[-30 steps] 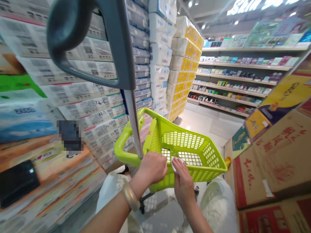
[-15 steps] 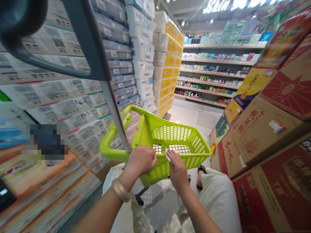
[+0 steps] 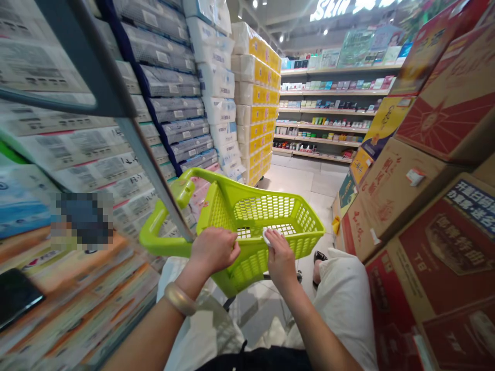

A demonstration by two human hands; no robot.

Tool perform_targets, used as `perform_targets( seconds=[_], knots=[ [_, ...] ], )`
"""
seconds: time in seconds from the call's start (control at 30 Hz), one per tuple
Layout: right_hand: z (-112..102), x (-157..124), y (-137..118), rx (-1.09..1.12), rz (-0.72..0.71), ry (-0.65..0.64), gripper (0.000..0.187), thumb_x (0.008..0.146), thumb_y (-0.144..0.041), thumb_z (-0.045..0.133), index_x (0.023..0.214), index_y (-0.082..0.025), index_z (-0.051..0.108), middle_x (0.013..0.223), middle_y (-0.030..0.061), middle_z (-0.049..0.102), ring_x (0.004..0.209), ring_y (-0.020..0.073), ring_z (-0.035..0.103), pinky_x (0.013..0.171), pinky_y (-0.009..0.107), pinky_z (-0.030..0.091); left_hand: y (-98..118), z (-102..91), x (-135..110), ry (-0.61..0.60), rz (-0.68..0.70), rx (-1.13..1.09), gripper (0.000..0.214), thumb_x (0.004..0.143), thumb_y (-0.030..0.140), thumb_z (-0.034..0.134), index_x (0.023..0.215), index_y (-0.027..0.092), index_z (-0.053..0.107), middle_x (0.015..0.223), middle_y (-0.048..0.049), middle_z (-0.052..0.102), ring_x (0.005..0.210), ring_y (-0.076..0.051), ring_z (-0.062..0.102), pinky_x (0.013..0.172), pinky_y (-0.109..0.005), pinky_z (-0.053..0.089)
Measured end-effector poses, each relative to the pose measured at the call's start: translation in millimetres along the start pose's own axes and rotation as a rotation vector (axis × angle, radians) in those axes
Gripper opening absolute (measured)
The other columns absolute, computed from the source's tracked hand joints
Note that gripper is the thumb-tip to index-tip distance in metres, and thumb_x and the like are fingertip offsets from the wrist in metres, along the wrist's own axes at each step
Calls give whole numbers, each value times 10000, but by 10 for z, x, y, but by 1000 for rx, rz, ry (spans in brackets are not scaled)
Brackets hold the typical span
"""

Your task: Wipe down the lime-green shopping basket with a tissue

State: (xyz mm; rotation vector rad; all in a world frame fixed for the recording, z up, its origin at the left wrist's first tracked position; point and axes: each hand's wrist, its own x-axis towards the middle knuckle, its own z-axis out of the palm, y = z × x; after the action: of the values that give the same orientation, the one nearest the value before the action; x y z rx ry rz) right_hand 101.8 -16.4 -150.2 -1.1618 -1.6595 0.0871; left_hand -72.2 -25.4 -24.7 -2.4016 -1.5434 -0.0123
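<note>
A lime-green rolling shopping basket [image 3: 247,257] with latticed walls stands in front of my knees. My left hand [image 3: 215,248] is closed over its near rim, close to where the grey pull handle's metal rod [image 3: 154,178] joins the basket. My right hand [image 3: 281,256] rests farther right on the same rim. Under its fingers a small white wipe or cloth [image 3: 266,236] is pressed against the rim, mostly covered by the hand. Through the lattice of the basket's bottom, light floor shows.
Stacked paper packs [image 3: 220,111] and yellow-white packs [image 3: 255,103] rise on the left. A dark phone [image 3: 19,299] lies on orange packs at lower left. Cartons [image 3: 394,196] are piled along the right. Product shelves [image 3: 328,111] stand beyond a tiled floor [image 3: 305,178].
My right hand and the white wipe have slid slightly right along the rim. My left hand keeps its place on the basket. The view has shifted, so most things appear farther left.
</note>
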Motion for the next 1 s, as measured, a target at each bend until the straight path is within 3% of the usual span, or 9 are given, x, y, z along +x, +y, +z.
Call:
perform_targets(
  seconds=[0.17, 0.37, 0.57, 0.67, 0.83, 1.0],
  knots=[
    [54, -43, -206, 72, -147, -121, 473, 876, -72, 401, 1269, -210, 624, 1296, 76, 649, 1257, 206, 572, 1098, 449, 439, 6, -4, -114, 42, 21, 16, 287, 847, 290, 458, 729, 174, 692, 706, -104, 715, 712, -274, 683, 668, -365, 473],
    [-14, -85, -138, -24, -74, -15, 461, 873, -59, 382, 1215, -196, 661, 1218, 99, 693, 1211, 229, 608, 1077, 478, 454, -13, -8, -212, 62, 24, 0, 286, 845, 298, 472, 706, 175, 689, 709, -97, 716, 703, -268, 679, 671, -365, 474],
    [20, -110, -330, 86, -220, -150, 486, 876, -61, 397, 1287, -212, 608, 1297, 76, 649, 1250, 196, 577, 1091, 429, 451, -60, -27, -272, 38, 58, 3, 291, 851, 302, 475, 704, 174, 691, 713, -104, 718, 700, -254, 674, 677, -353, 462],
    [15, -100, -360, 66, -170, -126, 467, 878, -62, 386, 1252, -192, 632, 1266, 94, 666, 1231, 217, 593, 1076, 462, 458, -53, -49, -288, 4, 2, 2, 317, 862, 329, 458, 703, 180, 688, 724, -102, 723, 710, -261, 674, 666, -353, 452],
    [38, -83, -457, 86, -147, -128, 454, 869, -62, 398, 1216, -208, 652, 1241, 87, 682, 1199, 208, 616, 1098, 472, 424, 121, -123, -227, -15, -183, -65, 303, 880, 308, 436, 784, 185, 696, 795, -102, 735, 750, -246, 677, 673, -337, 441],
    [-17, -112, -307, 61, -103, -96, 456, 879, -68, 396, 1225, -225, 648, 1241, 83, 683, 1217, 212, 603, 1099, 489, 413, 361, -99, -178, -9, -211, -80, 279, 876, 214, 431, 814, 150, 695, 808, -134, 725, 802, -283, 679, 708, -375, 453]
  ],
)
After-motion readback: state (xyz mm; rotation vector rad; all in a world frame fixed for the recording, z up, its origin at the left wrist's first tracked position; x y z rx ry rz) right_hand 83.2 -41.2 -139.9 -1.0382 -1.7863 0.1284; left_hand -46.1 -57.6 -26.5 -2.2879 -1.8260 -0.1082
